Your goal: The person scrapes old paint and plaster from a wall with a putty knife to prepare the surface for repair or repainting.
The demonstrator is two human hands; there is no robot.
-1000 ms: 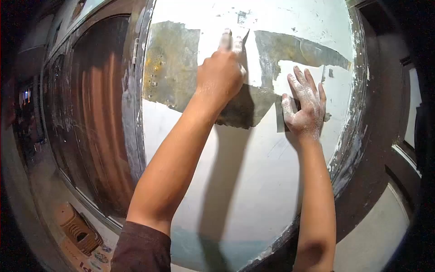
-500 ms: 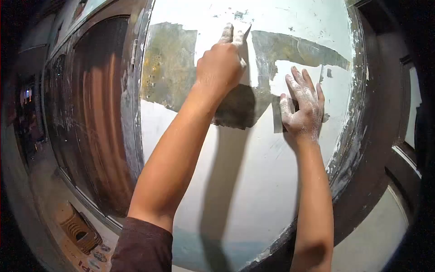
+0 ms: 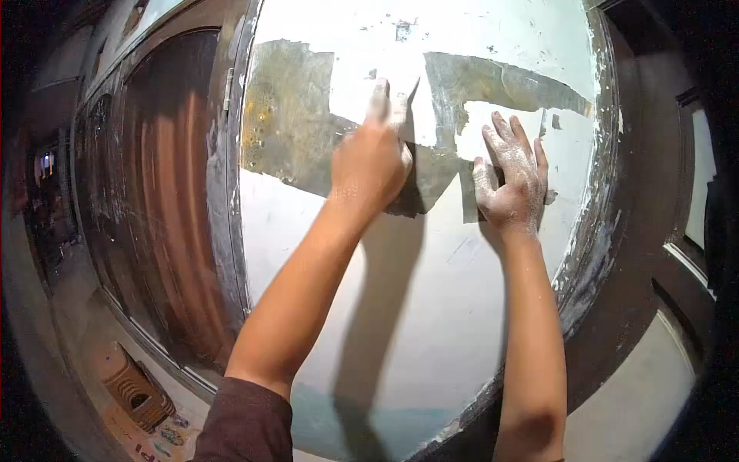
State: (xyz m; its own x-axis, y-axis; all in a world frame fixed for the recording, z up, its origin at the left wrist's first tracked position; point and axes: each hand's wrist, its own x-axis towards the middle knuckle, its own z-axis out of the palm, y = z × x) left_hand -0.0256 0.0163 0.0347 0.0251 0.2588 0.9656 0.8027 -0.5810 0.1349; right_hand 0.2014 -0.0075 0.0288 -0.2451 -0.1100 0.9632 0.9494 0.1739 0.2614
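My left hand (image 3: 369,158) is against the upper middle of a wall panel (image 3: 416,285), with its index finger pointing up and the others curled. A thin dark edge (image 3: 413,90) sticks out beside its fingertips; most of that object is hidden or white like the wall. White powder coats the fingers. My right hand (image 3: 516,173) lies flat on the panel to the right, fingers spread and dusty, over a white patch (image 3: 473,127). Around both hands runs a bare grey-brown band (image 3: 292,115) between smooth white areas.
On the left is a dark wooden door (image 3: 169,192) with a reddish-brown curtain-like surface. A rough, paint-spattered frame (image 3: 604,154) borders the panel on the right, with dark woodwork beyond. A brown slatted object (image 3: 138,393) sits low at the left.
My left hand has slid down the panel, uncovering more of the white strip above it. My right hand stays nearly where it was.
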